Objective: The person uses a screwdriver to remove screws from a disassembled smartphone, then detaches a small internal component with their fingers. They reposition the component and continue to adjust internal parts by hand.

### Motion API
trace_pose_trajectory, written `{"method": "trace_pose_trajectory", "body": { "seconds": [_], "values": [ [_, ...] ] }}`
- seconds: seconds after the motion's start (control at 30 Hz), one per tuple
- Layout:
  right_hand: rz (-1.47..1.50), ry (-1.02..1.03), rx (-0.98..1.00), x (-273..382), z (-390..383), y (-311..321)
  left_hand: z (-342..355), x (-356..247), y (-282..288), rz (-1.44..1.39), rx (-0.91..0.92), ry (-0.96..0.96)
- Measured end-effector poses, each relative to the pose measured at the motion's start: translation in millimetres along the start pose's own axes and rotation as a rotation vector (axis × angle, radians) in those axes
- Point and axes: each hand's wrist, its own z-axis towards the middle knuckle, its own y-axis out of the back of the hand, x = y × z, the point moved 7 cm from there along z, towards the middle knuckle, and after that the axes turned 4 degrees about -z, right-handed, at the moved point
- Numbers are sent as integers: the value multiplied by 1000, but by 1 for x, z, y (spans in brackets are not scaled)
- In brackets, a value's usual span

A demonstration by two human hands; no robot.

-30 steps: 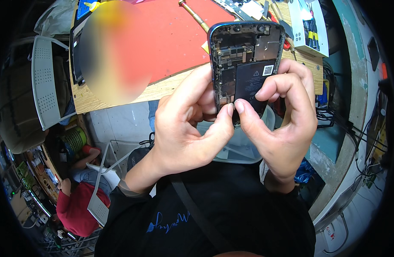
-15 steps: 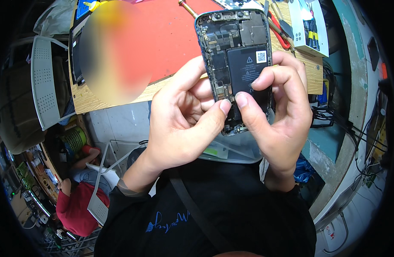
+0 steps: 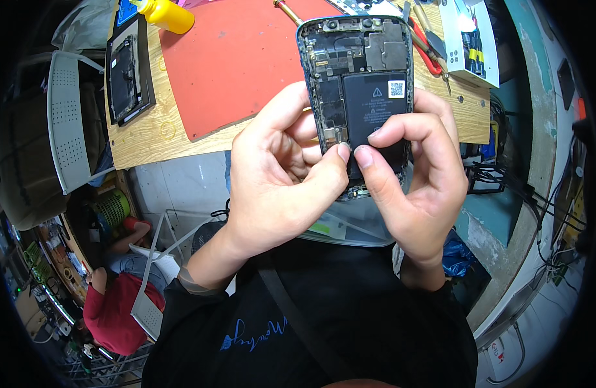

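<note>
An opened smartphone point(image 3: 347, 90) with bare inner parts is held up over the near edge of the table. Its black battery point(image 3: 367, 103) carries a small white code label and fills the lower right of the casing. My left hand point(image 3: 275, 171) grips the phone's left side, thumb pressed on the lower inner parts, fingers behind it. On the other side my right hand point(image 3: 424, 171) holds the casing, its thumb tip close to the left thumb and its index finger curled over the battery. The thumbs hide the lower inner parts.
On the wooden table point(image 3: 139, 143) lie a red mat point(image 3: 227, 64), a yellow bottle point(image 3: 165, 15), a dark phone part point(image 3: 124, 74) and red-handled pliers point(image 3: 429, 61). A white box of tools point(image 3: 469, 45) stands far right. A plastic tub point(image 3: 363, 233) is beneath my hands. A person in red point(image 3: 120, 317) is lower left.
A blurred patch that covered the left of the table is gone, and the yellow bottle and dark phone part now show. My hands and the phone have shifted only slightly.
</note>
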Motion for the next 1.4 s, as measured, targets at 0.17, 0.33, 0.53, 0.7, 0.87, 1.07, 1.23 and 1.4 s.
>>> {"method": "trace_pose_trajectory", "body": {
  "seconds": [0.17,0.33,0.53,0.7,0.87,1.07,1.23,1.4],
  "values": [
    [43,3,3,3,0,-1,-1,1,-2,-12,-1,-6],
    [57,-39,-2,1,0,0,-2,1,-4,26,20,-31],
    [45,-15,6,-1,1,1,-2,1,-4,25,66,-44],
    [82,-44,18,-5,0,0,-2,0,-5,44,84,-50],
    [97,-44,28,-7,-1,-1,-5,-1,-3,96,53,12],
    [143,-23,-30,-12,3,-2,-5,-4,-3,99,71,18],
    [199,-26,-45,-14,3,-1,-6,-4,-4,105,83,27],
    [301,-65,-33,-16,1,-4,-7,-4,-6,97,101,-5]
  ]
}}
